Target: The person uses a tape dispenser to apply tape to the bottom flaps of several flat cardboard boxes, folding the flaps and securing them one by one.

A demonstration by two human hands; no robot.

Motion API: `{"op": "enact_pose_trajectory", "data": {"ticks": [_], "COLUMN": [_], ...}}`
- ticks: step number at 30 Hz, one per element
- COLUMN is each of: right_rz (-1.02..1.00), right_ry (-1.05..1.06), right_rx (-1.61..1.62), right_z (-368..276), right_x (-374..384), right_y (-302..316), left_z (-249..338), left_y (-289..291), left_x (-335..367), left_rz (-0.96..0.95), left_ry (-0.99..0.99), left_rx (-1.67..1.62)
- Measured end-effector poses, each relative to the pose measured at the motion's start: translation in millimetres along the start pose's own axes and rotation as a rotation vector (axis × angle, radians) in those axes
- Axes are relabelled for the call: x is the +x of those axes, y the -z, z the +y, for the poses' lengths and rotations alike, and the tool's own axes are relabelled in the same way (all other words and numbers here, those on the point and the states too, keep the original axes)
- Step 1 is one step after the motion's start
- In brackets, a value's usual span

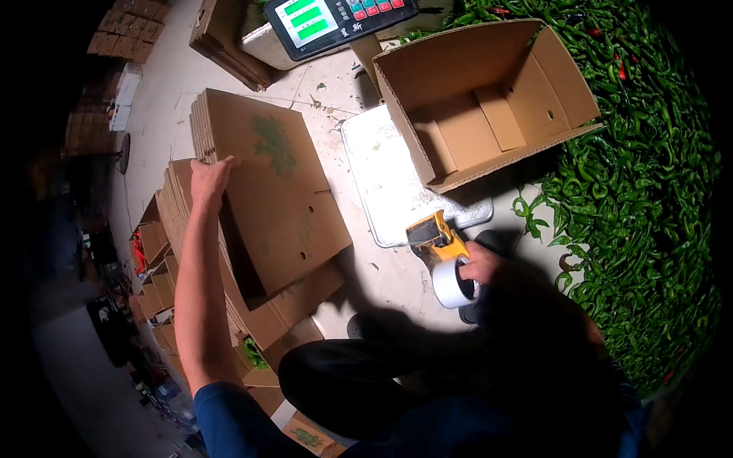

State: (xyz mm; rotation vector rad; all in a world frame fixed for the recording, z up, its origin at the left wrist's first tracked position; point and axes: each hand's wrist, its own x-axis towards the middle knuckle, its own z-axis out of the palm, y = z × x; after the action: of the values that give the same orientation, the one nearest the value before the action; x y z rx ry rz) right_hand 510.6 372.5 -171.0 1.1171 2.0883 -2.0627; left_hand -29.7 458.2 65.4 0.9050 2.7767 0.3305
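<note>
At the left, my left hand (211,179) has its fingers closed over the edge of a folded-flat cardboard box (279,206), printed with a green plant picture, among a stack of others. How many sheets it holds is hidden. My right hand (481,263) grips a yellow tape dispenser (450,243) loaded with a wide white tape roll (449,285). The dispenser is near the front edge of a pale scale platform (382,183). On that platform an open-topped cardboard box (500,116) stands with nothing inside.
A large heap of green peppers (634,175), with a few red ones, covers the right side. The scale's display (309,21) is lit at the top. More flat cardboard (229,46) leans at the upper left, and open boxes (156,294) line the left. My bent knee (336,374) is below.
</note>
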Motion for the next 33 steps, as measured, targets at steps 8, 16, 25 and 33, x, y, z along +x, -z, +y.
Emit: {"op": "enact_pose_trajectory", "data": {"ticks": [8,16,25,33], "right_rz": [-0.135,0.001,0.043,-0.057], "right_ry": [-0.086,-0.331,-0.103,-0.111], "right_rx": [0.268,0.188,0.373,0.598], "right_z": [-49,-68,-122,-30], "right_x": [-6,-22,-64,-24], "right_y": [19,10,12,-16], "left_z": [26,49,34,108], "left_y": [44,275,477,382], "left_x": [-22,-69,-105,-151], "left_rz": [-0.084,-0.064,0.243,0.309], "left_ry": [0.004,-0.249,-0.936,-1.300], "left_rx": [-0.085,-0.629,0.136,0.727]}}
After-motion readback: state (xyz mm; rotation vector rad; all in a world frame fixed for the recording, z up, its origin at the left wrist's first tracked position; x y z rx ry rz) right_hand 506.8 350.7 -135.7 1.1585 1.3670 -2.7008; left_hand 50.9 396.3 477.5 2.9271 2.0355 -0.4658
